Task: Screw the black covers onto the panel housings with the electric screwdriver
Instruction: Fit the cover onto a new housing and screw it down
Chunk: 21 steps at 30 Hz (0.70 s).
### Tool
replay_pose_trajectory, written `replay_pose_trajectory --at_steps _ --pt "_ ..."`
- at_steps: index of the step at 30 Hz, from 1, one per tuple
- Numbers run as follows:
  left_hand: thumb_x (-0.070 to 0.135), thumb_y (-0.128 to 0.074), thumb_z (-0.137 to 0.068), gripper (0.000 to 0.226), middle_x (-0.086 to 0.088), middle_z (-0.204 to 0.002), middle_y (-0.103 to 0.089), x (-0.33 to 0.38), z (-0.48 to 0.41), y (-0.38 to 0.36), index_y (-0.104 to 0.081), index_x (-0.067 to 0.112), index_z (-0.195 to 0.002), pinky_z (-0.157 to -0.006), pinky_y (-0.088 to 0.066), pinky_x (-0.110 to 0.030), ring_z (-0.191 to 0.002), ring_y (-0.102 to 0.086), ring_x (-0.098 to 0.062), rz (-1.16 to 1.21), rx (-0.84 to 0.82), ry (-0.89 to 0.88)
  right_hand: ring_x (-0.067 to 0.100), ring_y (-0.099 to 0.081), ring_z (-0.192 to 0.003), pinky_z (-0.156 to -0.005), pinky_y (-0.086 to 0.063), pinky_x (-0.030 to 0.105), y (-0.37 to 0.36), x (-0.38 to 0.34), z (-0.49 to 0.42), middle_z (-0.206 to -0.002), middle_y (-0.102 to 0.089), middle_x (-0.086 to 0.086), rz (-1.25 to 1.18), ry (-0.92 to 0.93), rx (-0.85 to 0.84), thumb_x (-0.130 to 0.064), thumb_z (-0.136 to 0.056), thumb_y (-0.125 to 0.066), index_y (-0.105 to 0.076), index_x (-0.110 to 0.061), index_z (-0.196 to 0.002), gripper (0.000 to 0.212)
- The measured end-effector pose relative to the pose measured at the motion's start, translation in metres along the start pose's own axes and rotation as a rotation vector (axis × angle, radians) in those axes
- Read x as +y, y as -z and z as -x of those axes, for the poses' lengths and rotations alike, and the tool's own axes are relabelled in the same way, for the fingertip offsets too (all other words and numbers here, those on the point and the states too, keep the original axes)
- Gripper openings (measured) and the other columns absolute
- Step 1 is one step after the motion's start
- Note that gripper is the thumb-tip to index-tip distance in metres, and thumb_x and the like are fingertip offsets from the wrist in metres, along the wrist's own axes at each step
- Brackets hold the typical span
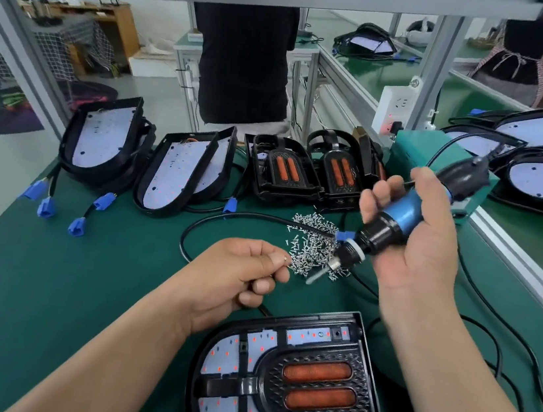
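Right hand [423,250] is gripping the electric screwdriver [400,216], fingers [377,193] curled round it, over the screw pile [313,246]. Left hand [237,270] is pinching one screw [286,259] just beside that pile.

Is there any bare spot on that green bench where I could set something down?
Yes: the green mat is bare at the front left, bordered by the blue connectors, the left forearm and the mat's left edge. Crowded: the screw pile at centre, the housings behind it, the cables on the right.
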<state>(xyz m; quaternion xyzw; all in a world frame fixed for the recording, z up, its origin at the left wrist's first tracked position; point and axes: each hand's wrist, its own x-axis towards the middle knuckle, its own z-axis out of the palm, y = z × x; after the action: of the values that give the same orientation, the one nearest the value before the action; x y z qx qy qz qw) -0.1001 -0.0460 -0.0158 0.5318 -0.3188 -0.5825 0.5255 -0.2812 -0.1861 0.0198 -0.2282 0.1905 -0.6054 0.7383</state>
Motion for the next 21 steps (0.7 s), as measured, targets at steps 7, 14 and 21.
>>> replay_pose_trajectory --at_steps 7,14,21 --pt "0.008 -0.062 -0.104 0.009 -0.009 -0.085 -0.066 0.0012 0.0015 -0.0013 -0.067 0.001 -0.103 -0.043 -0.03 -0.015 -0.057 -0.043 -0.007 -0.014 -0.003 -0.007 0.016 -0.052 -0.06 -0.071 -0.055 0.033 0.0011 0.0015 0.0028 -0.078 -0.055 0.003 -0.106 0.068 0.03 -0.019 -0.092 -0.076 -0.061 -0.007 -0.108 0.025" --pt "0.01 -0.064 -0.1 0.01 -0.009 -0.085 -0.067 -0.0004 0.0001 -0.0063 -0.068 0.001 -0.101 -0.042 -0.031 -0.015 -0.056 -0.043 -0.007 -0.012 -0.024 -0.004 0.018 -0.05 -0.06 -0.072 -0.056 0.034 -0.0061 0.0075 0.0067 -0.076 -0.054 0.003 -0.188 0.092 0.035 -0.017 -0.095 -0.068 -0.061 -0.01 -0.095 0.01" --pt "0.009 -0.059 -0.105 0.013 -0.01 -0.085 -0.066 -0.0012 -0.0002 -0.0065 -0.068 0.0 -0.102 -0.042 -0.032 -0.015 -0.056 -0.043 -0.008 0.033 -0.023 0.009 0.018 -0.049 -0.059 -0.07 -0.055 0.034 -0.007 0.0061 0.0076 -0.075 -0.053 0.004 -0.193 0.111 0.037 -0.016 -0.093 -0.068 -0.06 -0.01 -0.092 0.01"
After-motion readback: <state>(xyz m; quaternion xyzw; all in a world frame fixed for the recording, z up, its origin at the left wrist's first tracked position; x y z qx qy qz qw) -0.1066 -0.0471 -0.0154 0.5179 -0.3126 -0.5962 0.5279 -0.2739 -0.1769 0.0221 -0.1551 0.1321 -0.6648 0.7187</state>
